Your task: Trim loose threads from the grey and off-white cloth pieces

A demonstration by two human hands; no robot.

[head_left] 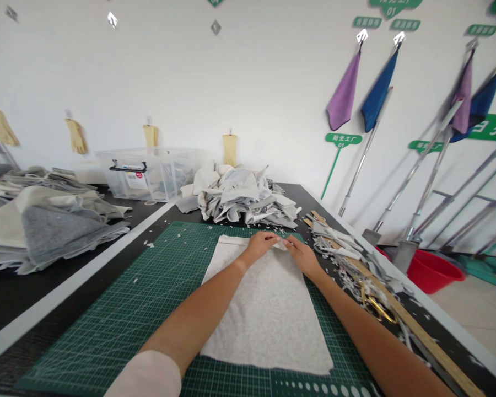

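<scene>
A light grey piece of fabric (268, 314) lies mostly flat on the green cutting mat (119, 309). Its far edge is folded over in a narrow strip. At that far edge, my left hand (262, 243) pinches the fold near the right corner. Close beside it, my right hand (303, 255) pinches the same edge at the corner, which is lifted slightly. The fingertips of both hands almost meet. Just beyond them rises a loose heap of grey and white fabric pieces (243, 193).
Gold-handled scissors (376, 306), a wooden ruler (409, 325) and fabric scraps (334, 242) lie along the right side. On the left are stacked fabric pieces (53, 226) and a clear plastic box (144, 173). A red basin (434, 270) stands on the floor at right.
</scene>
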